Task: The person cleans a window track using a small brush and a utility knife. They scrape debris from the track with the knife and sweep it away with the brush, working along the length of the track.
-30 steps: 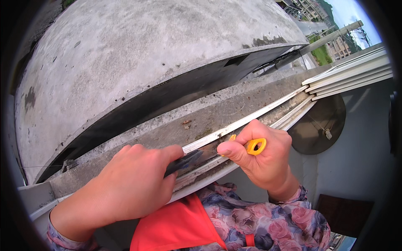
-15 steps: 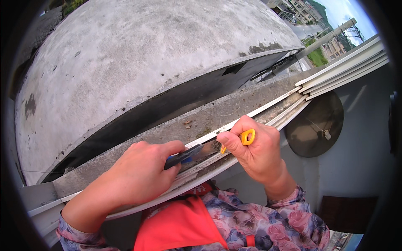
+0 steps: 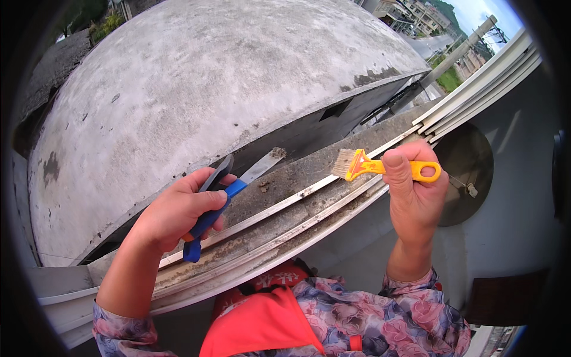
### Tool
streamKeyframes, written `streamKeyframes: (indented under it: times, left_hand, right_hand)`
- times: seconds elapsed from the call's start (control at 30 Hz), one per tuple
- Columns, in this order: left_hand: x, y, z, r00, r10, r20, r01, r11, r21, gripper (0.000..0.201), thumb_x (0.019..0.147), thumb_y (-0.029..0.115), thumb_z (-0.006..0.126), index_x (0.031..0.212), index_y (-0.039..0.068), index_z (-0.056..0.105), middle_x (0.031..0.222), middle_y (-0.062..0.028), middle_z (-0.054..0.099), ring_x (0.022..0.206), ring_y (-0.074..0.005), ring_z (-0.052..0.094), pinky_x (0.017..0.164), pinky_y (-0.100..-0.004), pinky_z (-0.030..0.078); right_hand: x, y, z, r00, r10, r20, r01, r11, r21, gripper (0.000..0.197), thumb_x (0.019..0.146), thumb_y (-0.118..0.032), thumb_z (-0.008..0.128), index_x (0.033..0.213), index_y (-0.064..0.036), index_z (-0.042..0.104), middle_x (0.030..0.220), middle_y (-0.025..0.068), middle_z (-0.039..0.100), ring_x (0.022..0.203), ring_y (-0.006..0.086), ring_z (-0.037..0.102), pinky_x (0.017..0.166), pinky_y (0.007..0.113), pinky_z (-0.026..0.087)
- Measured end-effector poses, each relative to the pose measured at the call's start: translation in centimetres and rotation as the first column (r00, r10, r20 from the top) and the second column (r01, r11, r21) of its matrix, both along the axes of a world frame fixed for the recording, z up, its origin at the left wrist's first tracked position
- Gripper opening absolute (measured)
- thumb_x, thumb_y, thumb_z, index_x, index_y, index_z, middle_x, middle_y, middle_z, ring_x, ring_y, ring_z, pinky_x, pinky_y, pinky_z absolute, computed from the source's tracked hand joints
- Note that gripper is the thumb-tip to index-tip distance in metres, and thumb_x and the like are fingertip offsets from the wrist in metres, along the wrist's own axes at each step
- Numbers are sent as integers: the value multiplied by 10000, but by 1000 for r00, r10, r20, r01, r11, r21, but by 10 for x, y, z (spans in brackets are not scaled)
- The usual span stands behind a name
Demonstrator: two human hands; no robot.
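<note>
Fingers of the left hand (image 3: 178, 211) close round one scraper (image 3: 229, 196), blue-handled, its dirty metal blade pointing far-right over the track (image 3: 285, 223). Fingers of the right hand (image 3: 416, 193) grip one small brush (image 3: 372, 166), yellow-orange handle, pale bristles pointing left, held just above the track's grimy rails. Beyond lies one concrete roof (image 3: 208, 89).

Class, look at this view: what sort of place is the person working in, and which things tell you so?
Probably an upper-floor window sill, open to outdoors: dirty metal sliding-window tracks, a weathered grey concrete roof below, and distant buildings. The hands hold a blue-handled scraper and a yellow-handled brush.
</note>
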State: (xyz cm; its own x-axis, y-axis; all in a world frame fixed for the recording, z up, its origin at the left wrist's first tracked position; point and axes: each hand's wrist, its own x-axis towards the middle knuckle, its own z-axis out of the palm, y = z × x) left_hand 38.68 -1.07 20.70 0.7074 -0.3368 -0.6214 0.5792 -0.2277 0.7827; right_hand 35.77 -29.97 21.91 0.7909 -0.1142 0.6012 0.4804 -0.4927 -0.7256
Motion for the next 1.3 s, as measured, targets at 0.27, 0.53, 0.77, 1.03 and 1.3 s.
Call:
streamKeyframes:
  times: [0.27, 0.53, 0.77, 1.03, 1.3]
  left_hand:
    - [-47, -6, 23, 965, -203, 165, 139, 932, 335, 282, 855, 74, 604, 1134, 38, 588, 730, -58, 609, 621, -130, 591, 554, -289, 467]
    - [-54, -20, 31, 748, -589, 304, 272, 691, 670, 274, 799, 133, 627, 1064, 63, 619, 703, -203, 618, 670, -376, 615, 626, -396, 494]
    - [-31, -57, 25, 694, -679, 238, 353, 610, 710, 284, 828, 186, 586, 1086, 71, 609, 751, -204, 639, 722, -393, 620, 662, -448, 492]
    - [-30, -51, 15, 727, -623, 289, 348, 697, 627, 285, 844, 196, 584, 1101, 73, 593, 780, -217, 639, 743, -408, 614, 674, -448, 487]
    - [-45, -40, 6, 802, -524, 289, 309, 776, 550, 272, 871, 189, 585, 1103, 49, 561, 793, -231, 629, 743, -411, 612, 662, -422, 477]
  right_hand:
    - [-9, -22, -11, 979, -44, -199, 29, 996, -79, 347, 897, -316, 670, 754, -12, 585, 546, -20, 524, 528, 13, 375, 459, 197, 332]
    - [4, -17, -29, 979, -96, -179, 9, 901, -434, 415, 872, -394, 655, 682, -57, 506, 475, 91, 452, 436, 305, 486, 427, 377, 373]
    - [12, 18, -30, 955, 86, -285, -205, 883, -422, 424, 876, -404, 643, 674, -63, 493, 468, 106, 451, 439, 317, 499, 434, 391, 383]
    - [3, 9, -21, 972, 49, -231, -115, 953, -281, 388, 859, -339, 695, 668, -58, 508, 476, 62, 464, 399, 175, 422, 400, 291, 356]
    - [-12, 8, -27, 964, 57, -260, -112, 973, -201, 331, 824, -312, 745, 724, -43, 579, 508, 41, 501, 453, 88, 438, 436, 245, 381]
